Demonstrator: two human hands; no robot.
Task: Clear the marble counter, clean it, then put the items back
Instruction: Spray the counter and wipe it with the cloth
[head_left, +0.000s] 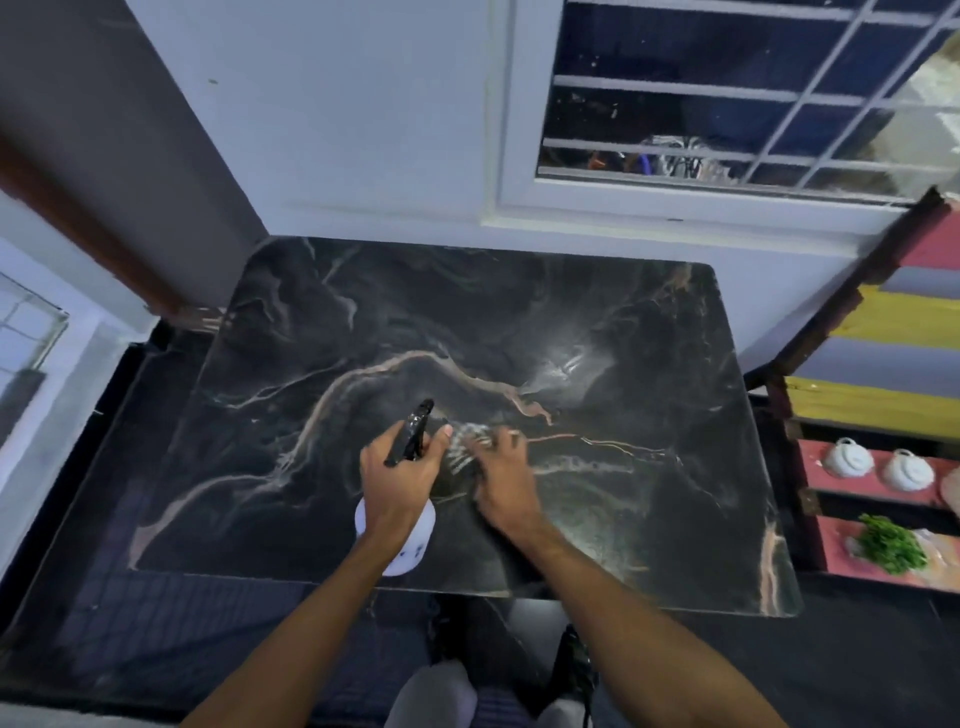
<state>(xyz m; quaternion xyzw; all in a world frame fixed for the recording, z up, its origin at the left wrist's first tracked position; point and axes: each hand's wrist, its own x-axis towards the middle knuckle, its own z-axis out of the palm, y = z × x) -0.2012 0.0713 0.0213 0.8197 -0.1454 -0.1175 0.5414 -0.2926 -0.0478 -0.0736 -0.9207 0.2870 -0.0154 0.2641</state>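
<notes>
the dark marble counter (649, 322) is lying bare in front of you under the window (727, 93), with a wet, foamy patch (467, 441) glistening near its middle. your left hand (402, 480) is gripping a spray bottle (402, 540) by its black trigger head (415, 428), fingers curled around the neck, nozzle pointing toward the far side, white body hanging below your wrist. your right hand (501, 475) is resting open and flat, fingers spread, on the wet marble just right of the bottle; it is blurred. on the right, two white cups (875, 465) and green herbs (891, 543) are sitting on a red shelf (831, 551).
</notes>
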